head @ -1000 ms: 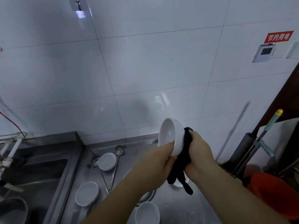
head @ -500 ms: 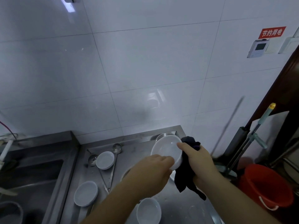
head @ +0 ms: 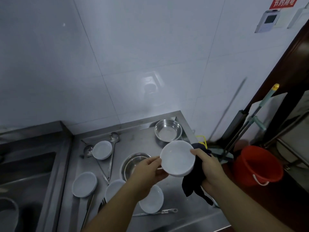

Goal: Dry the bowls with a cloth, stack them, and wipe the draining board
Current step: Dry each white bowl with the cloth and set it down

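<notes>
Two hands share one white bowl (head: 177, 158) above the right half of the draining board (head: 133, 143). The left hand (head: 148, 169) pinches its near-left rim, thumb on top and fingers beneath, probably to steady and turn it. The right hand (head: 211, 168) grips a dark cloth (head: 194, 183) bunched against the bowl's right side and underside, thumb hooked over the rim, so the fabric can rub the outside as the bowl rotates. The bowl faces up toward the camera, which suits checking the inside for water.

On the draining board lie four more white bowls: one (head: 102, 150) near the back-left corner, one (head: 84, 184) by the left edge, one (head: 113, 190) partly behind the left forearm, and one (head: 151, 200) near the front. None is stacked yet, so in my judgement most of the drying remains and the wiping has not begun. A steel bowl (head: 168, 132) sits in the back-right corner, and another steel bowl (head: 133, 163) lies mid-board, half hidden by the left hand. Two ladles (head: 113, 139) lie near the back-left bowl, and a utensil (head: 155, 212) lies along the front edge.

How much cloth covers the bowl's base cannot be seen. Whether the held bowl is dry is too fine to tell. The sink (head: 25, 173) is cut off at the left.
</notes>
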### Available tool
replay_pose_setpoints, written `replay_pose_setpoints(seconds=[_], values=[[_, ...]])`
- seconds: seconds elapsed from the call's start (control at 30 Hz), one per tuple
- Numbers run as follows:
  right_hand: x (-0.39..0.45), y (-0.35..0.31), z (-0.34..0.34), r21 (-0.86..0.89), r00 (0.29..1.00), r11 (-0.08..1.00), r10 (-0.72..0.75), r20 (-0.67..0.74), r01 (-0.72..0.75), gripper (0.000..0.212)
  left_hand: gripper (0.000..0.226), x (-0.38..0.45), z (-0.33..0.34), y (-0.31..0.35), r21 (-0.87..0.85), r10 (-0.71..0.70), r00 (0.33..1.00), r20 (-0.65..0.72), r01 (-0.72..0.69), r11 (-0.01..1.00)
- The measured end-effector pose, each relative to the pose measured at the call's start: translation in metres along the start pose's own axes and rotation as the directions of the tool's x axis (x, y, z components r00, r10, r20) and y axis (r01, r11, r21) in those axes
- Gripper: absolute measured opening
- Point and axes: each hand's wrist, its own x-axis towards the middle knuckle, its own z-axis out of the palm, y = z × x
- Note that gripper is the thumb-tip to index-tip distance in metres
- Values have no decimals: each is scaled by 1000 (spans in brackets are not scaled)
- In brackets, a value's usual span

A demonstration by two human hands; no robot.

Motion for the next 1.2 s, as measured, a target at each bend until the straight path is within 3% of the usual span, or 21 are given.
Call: replay_pose_setpoints(seconds=[0.07, 0.23, 0.4, 0.57, 0.73, 0.83, 1.0, 1.2], values=[[4, 8, -15, -21, 998, 998, 57, -30, -57, 29, 22, 4, 2, -10, -32, -49, 998, 28, 50, 998], [23, 27, -57, -171, 987, 977, 105, -119, -125, 32, 20, 12, 17, -40, 117, -82, 996, 26, 79, 990], [49, 43, -100, -301, 972, 931, 159, -175, -207, 38, 20, 32, 35, -75, 176, -108, 993, -43, 114, 978], [78, 55, -140, -506, 960, 819, 188, -208, -271, 54, 28, 56, 53, -112, 139, -176, 974, -143, 196, 971], [109, 68, -167, -504, 923, 775, 293, -251, -383, 55, 27, 81, 69, -140, 116, -241, 943, -229, 272, 955], [123, 78, -175, -579, 931, 730, 252, -264, -362, 51, 28, 94, 75, -153, 109, -276, 927, -253, 311, 944], [138, 94, -177, -746, 948, 586, 159, -276, -316, 26, 26, 112, 78, -176, 104, -318, 899, -302, 363, 926], [150, 107, -178, -805, 967, 537, 132, -216, -253, 34, 30, 124, 77, -194, 130, -320, 877, -358, 387, 913]])
